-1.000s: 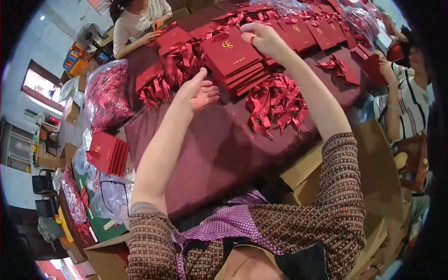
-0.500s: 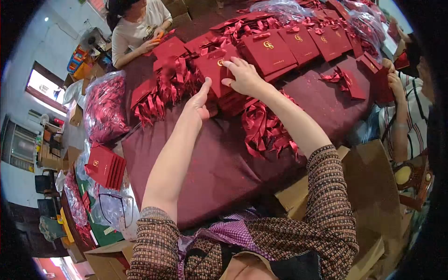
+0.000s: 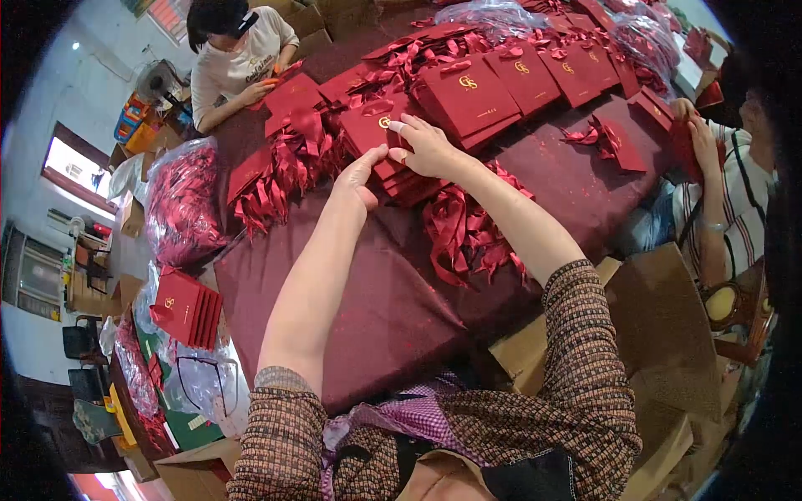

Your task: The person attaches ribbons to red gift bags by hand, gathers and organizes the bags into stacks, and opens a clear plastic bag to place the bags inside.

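A stack of red bags (image 3: pixel 368 125) with gold lettering lies on the dark red cloth-covered table (image 3: pixel 384 309). My right hand (image 3: pixel 422 149) rests on the top bag, fingers spread apart. At the stack's near left corner is my left hand (image 3: pixel 359 179), its thumb side up and its fingers partly hidden; whether it grips the stack cannot be made out. Loose red ribbons (image 3: pixel 468 234) lie just right of the stack, and ribboned bags (image 3: pixel 292 138) lie to its left. More lettered bags (image 3: pixel 472 100) stand in a row behind and to the right.
Across the table a person (image 3: pixel 242 67) handles something orange. Another person in a striped top (image 3: pixel 723 192) holds red material at the right. A plastic sack (image 3: pixel 184 200) and a small bag stack (image 3: pixel 188 307) are at the left. Cardboard boxes (image 3: pixel 660 326) stand at the lower right.
My right hand has come down from the far side of the stack onto its top. My left hand has moved slightly toward my body and right, against the stack's near corner.
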Demonstrator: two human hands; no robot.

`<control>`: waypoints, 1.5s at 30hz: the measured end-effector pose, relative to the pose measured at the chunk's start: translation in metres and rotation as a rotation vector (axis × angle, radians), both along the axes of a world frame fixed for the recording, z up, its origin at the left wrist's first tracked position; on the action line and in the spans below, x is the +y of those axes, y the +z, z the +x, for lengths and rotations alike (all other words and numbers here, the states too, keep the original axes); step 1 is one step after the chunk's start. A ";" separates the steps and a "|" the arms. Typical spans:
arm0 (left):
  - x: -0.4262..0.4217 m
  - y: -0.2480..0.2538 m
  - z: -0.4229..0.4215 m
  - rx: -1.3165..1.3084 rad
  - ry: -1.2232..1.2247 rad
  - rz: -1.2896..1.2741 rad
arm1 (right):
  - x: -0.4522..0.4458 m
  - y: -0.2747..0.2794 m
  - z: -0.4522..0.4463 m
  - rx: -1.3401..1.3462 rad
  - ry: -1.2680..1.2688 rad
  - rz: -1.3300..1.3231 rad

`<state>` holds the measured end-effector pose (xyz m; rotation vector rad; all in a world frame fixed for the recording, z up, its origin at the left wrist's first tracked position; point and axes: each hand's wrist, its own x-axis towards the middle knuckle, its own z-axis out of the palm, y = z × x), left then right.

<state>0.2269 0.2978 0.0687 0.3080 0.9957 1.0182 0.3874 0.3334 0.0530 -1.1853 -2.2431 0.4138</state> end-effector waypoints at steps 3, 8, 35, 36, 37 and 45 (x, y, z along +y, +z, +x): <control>0.009 -0.012 -0.001 -0.014 0.013 0.022 | -0.005 0.000 -0.002 -0.001 0.019 -0.019; 0.019 -0.033 -0.007 0.029 0.078 0.043 | -0.011 0.001 -0.002 -0.068 0.049 -0.005; -0.224 -0.016 -0.172 0.419 0.277 0.696 | -0.170 0.055 -0.101 0.714 0.548 -0.625; -0.230 -0.013 -0.173 0.528 0.249 0.676 | -0.167 0.034 -0.119 0.803 0.559 -0.450; -0.236 -0.012 -0.170 0.596 0.289 0.721 | -0.160 0.016 -0.124 0.813 0.541 -0.501; -0.292 0.025 -0.196 0.584 0.137 0.679 | -0.158 0.010 -0.127 0.275 0.729 0.080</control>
